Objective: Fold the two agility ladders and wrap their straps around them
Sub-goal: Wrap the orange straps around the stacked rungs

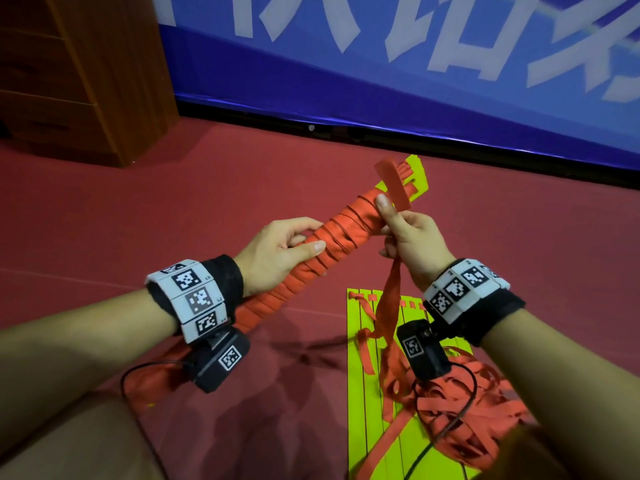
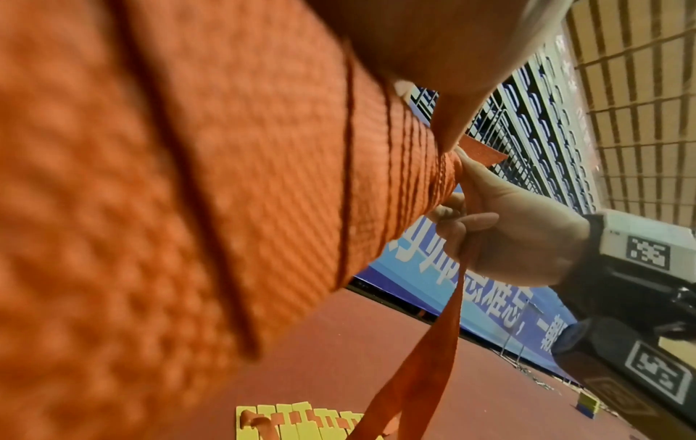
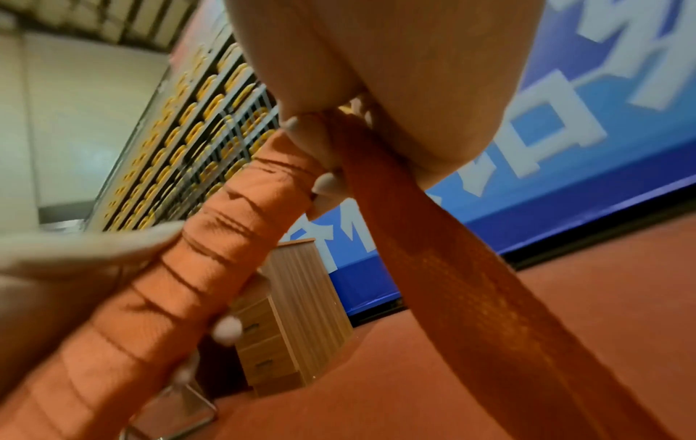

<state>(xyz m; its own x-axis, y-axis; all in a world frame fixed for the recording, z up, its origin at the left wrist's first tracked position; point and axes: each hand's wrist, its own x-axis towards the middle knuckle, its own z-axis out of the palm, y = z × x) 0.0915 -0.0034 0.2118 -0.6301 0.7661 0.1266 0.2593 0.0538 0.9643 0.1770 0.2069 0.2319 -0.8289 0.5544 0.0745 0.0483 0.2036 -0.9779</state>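
A folded agility ladder bundle (image 1: 332, 233), yellow rungs wound tightly in orange strap, is held up slanting toward the far right. My left hand (image 1: 280, 254) grips its middle, thumb on top. My right hand (image 1: 408, 233) pinches the orange strap (image 1: 391, 181) near the bundle's far end; the strap's free end sticks up past the thumb, and a length (image 1: 388, 306) hangs down from the fist. In the left wrist view the wrapped bundle (image 2: 188, 178) fills the frame and the strap (image 2: 425, 357) hangs below the right hand (image 2: 508, 232). A second ladder (image 1: 381, 393), yellow rungs laid flat, lies on the floor with loose orange straps (image 1: 467, 420) heaped on it.
A red floor (image 1: 207, 188) lies all around. A wooden drawer cabinet (image 1: 86, 74) stands at the far left. A blue banner (image 1: 415, 71) with white characters runs along the back. My knee (image 1: 69, 441) is at the lower left.
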